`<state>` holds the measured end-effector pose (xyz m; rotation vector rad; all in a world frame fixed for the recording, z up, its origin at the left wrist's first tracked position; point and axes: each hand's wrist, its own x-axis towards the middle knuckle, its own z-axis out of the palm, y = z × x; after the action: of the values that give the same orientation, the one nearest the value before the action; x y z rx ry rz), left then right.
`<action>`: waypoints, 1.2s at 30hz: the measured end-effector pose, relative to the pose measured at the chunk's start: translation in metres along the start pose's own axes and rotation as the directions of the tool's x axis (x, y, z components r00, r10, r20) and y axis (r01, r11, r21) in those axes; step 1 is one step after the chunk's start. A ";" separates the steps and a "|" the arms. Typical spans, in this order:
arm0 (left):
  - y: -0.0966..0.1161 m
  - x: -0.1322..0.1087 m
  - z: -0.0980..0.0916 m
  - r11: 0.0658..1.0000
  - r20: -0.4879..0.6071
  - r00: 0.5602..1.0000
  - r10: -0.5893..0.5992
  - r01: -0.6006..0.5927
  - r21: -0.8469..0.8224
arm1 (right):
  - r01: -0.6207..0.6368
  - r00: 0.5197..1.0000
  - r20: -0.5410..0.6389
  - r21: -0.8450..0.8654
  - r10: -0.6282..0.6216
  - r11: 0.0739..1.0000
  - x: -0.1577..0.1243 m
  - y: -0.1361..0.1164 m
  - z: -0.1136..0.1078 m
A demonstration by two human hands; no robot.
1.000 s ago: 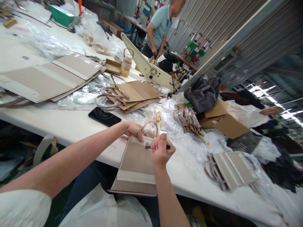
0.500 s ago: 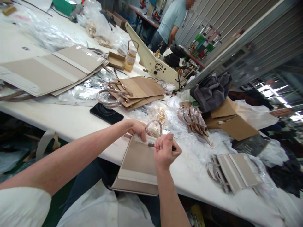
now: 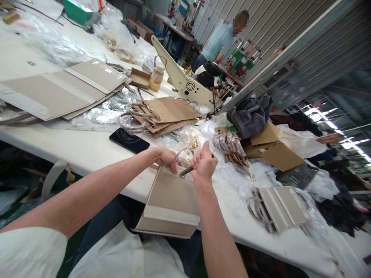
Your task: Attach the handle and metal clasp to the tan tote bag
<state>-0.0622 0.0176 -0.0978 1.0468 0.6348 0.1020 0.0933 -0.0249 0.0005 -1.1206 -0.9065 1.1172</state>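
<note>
White table (image 3: 246, 216) w/ tan panel (image 3: 171, 195) overhanging its near edge.
Person's L hand (image 3: 168, 159): thumb rests on panel's top edge, other fingers hidden, can't tell if clamped; R hand (image 3: 204, 163): fingers clamped rnd slim dark tool (image 3: 187, 171), tip nr same edge.

I'm seeing a beige panel (image 3: 171, 193) sloping down over the table (image 3: 95, 143) edge, a glossy handle (image 3: 182, 150) looping beyond, a slim tool (image 3: 187, 172) slanting onto its top.

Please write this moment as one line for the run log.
left hand: holding taupe panel | right hand: gripping dark tool, tip near panel's upper edge | nearby: black phone
</note>
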 end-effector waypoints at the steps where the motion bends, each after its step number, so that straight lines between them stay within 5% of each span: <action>1: 0.000 0.000 0.000 1.000 -0.001 1.000 0.001 -0.001 -0.006 | -0.012 1.000 0.003 -0.013 0.012 1.000 0.001 0.003 0.002; 8: -0.002 0.001 0.002 0.998 -0.007 0.999 0.042 -0.043 -0.053 | 0.148 0.989 0.030 -0.100 -0.145 0.984 -0.028 0.017 0.002; 14: 0.000 -0.004 0.005 0.999 -0.042 0.998 0.042 -0.043 -0.033 | 0.454 0.891 0.041 -0.058 -0.452 0.889 -0.071 0.044 -0.015; 19: 0.003 -0.011 0.009 0.999 -0.056 0.998 0.002 -0.004 -0.035 | 0.205 0.978 -0.006 0.201 -0.208 0.958 -0.042 0.006 -0.038; 21: 0.004 -0.014 0.009 0.999 -0.050 0.999 -0.001 -0.001 -0.047 | 0.091 0.995 -0.051 0.224 -0.081 0.970 -0.026 -0.021 -0.070; 24: 0.006 -0.016 0.008 1.000 -0.041 0.999 -0.002 0.002 -0.021 | -0.133 0.990 -0.055 -0.032 0.131 0.991 -0.011 -0.039 -0.135; 26: 0.008 -0.016 0.008 1.000 -0.039 0.999 -0.017 0.017 0.002 | -0.289 0.957 -0.061 -0.327 0.285 0.900 -0.006 -0.032 -0.177; 28: 0.012 -0.016 0.009 0.999 -0.047 0.998 -0.031 0.031 0.007 | -0.298 0.946 -0.088 -0.623 0.313 0.723 -0.002 -0.016 -0.210; 31: 0.020 -0.020 0.013 0.999 -0.068 0.997 -0.032 0.033 0.011 | -0.187 0.974 -0.093 -0.844 0.206 0.502 0.005 0.005 -0.238; 36: 0.033 -0.035 0.027 0.985 -0.244 0.969 0.045 -0.002 0.175 | 0.034 0.996 0.007 -0.944 -0.086 0.327 0.003 0.011 -0.241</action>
<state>-0.0696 0.0005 -0.0456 1.2210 0.8690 0.2032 0.3209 -0.0734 -0.0629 -2.0384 -1.6518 0.3643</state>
